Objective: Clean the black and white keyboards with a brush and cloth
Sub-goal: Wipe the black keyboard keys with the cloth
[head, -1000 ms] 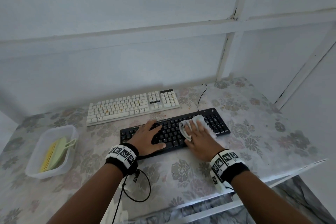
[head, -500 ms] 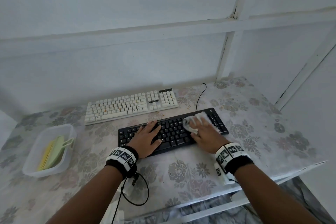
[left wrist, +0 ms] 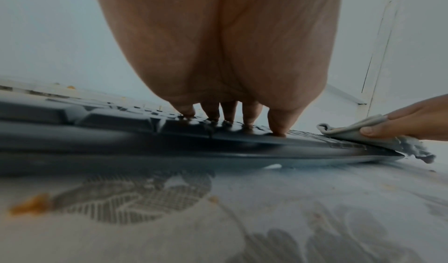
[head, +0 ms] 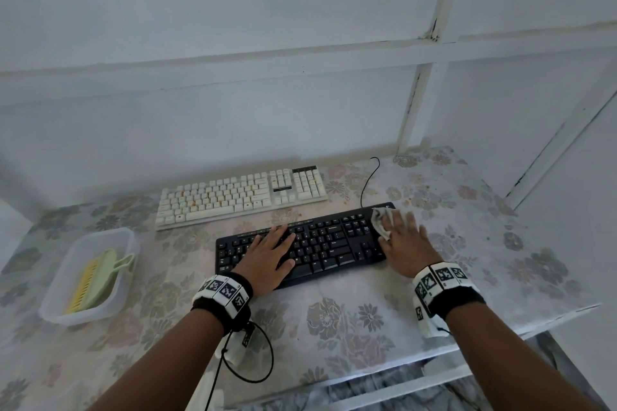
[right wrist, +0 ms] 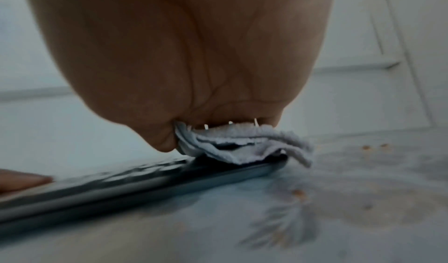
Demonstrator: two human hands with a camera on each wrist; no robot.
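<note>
While the left hand (head: pixel 267 257) lies flat on the black keyboard (head: pixel 327 243), fingers straight, the right hand (head: pixel 405 243) presses a grey cloth (head: pixel 380 222) over its right end with near-straight fingers. Pushed further, the cloth could likely slip off that end onto the table.

head: high, looking down | wrists: low, close | shared: black keyboard (head: pixel 302 245)

- The left hand (head: pixel 267 257) lies flat, fingers spread, on the left half of the black keyboard (head: pixel 320 243).
- The right hand (head: pixel 405 245) presses a pale cloth (head: pixel 380 220) onto that keyboard's far right corner.
- The white keyboard (head: pixel 240 195) sits just beyond, untouched.
- At the left, a clear tub (head: pixel 123 240) holds a green and yellow brush (head: pixel 95 279).
- All rest on a floral-covered table (head: pixel 350 320).
</note>
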